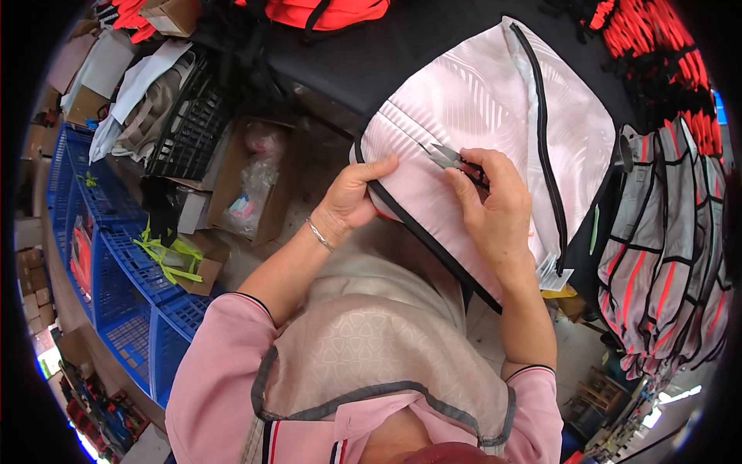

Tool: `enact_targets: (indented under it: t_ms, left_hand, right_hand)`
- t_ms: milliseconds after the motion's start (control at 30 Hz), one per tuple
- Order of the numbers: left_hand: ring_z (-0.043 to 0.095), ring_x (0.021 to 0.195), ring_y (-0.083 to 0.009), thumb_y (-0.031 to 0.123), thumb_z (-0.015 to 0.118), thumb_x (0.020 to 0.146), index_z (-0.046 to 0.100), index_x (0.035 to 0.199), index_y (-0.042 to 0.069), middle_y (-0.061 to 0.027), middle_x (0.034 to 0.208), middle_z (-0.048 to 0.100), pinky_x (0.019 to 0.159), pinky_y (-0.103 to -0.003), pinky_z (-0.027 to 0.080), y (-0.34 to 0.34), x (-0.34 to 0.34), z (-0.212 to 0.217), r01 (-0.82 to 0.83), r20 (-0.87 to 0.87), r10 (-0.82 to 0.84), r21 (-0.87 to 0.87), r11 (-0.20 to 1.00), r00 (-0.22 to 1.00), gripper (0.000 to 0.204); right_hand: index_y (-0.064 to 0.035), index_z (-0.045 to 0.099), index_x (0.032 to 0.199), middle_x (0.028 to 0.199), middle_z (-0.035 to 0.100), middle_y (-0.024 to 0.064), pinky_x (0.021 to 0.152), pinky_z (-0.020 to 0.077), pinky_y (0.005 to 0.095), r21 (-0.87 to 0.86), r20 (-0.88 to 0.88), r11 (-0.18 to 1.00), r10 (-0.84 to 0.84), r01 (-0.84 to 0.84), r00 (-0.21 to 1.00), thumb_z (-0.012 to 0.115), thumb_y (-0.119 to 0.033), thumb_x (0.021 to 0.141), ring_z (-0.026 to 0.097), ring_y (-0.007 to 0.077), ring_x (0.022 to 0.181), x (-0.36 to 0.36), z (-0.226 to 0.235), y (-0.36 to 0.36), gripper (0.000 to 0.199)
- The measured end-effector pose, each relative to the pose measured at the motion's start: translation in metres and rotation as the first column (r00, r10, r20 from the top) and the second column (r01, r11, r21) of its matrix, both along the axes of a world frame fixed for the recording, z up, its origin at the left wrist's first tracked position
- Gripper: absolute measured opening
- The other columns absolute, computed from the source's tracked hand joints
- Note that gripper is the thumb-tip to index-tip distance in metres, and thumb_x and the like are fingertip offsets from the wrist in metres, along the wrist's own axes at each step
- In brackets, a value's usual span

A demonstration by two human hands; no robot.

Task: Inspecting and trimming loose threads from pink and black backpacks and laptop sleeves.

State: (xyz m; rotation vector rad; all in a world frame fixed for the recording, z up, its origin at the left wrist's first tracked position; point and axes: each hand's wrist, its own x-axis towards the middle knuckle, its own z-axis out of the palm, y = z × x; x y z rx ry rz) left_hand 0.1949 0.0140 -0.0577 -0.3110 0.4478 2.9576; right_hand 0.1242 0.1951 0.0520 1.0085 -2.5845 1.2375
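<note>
A pale pink fabric piece (479, 93) with black edging and a long black zipper (543, 147) lies over the dark table in front of me. My left hand (354, 189) grips its left edge, thumb on top and fingers folded underneath. In my right hand (498, 205) is a small pair of thread snips (444, 157), dark-handled with grey blades. The blades point up and left, just over the fabric beside a dark seam line. Near the zipper's lower end a white label (553, 274) sticks out.
Grey bag pieces with red stripes (657, 263) hang at the right, below bundled red straps (649, 46). Blue plastic crates (116, 271) line the left, near a black crate (189, 116) and a cardboard box (270, 209) of plastic-wrapped items. A red bag (332, 11) lies at the far table edge.
</note>
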Motion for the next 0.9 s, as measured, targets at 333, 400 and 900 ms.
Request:
enact_targets:
  t_ms: [333, 400, 900]
  left_hand:
    - [0.062, 0.111, -0.0234, 0.009, 0.068, 0.09, 0.056, 0.127, 0.001, -0.0117, 0.12, 0.064, 0.098, -0.042, 0.052, 0.019, 0.004, 0.0, 0.015, -0.056, -0.012, 0.051, 0.999, 0.998, 0.04]
    - [0.062, 0.111, -0.0233, 0.008, 0.068, 0.09, 0.056, 0.128, 0.002, -0.0117, 0.12, 0.064, 0.098, -0.042, 0.052, 0.021, 0.003, 0.001, -0.002, -0.058, 0.005, 0.048, 0.999, 0.998, 0.04]
    - [0.063, 0.109, -0.022, 0.007, 0.066, 0.09, 0.054, 0.129, 0.003, -0.0104, 0.12, 0.063, 0.094, -0.04, 0.054, 0.025, 0.002, 0.0, -0.052, -0.061, 0.052, -0.003, 0.999, 0.997, 0.041]
  right_hand:
    - [-0.0065, 0.063, 0.091, 0.081, 0.062, 0.0063, 0.067, 0.0473, 0.0363, 0.292, -0.263, 0.956, 0.099, -0.018, 0.96, 0.074, -0.017, 0.08, 0.06, 0.0251, 0.075, -0.002, 0.011, -0.003, 0.019]
    - [-0.0071, 0.063, 0.091, 0.081, 0.062, 0.0059, 0.067, 0.0472, 0.036, 0.309, -0.277, 0.951, 0.107, -0.017, 0.955, 0.074, -0.017, 0.08, 0.06, 0.0248, 0.075, -0.002, 0.012, -0.004, 0.018]
    - [-0.0072, 0.063, 0.084, 0.076, 0.06, 0.006, 0.063, 0.0475, 0.0364, 0.255, -0.226, 0.967, 0.036, 0.024, 0.973, 0.074, -0.016, 0.079, 0.06, 0.0249, 0.072, -0.004, 0.015, -0.002, 0.015]
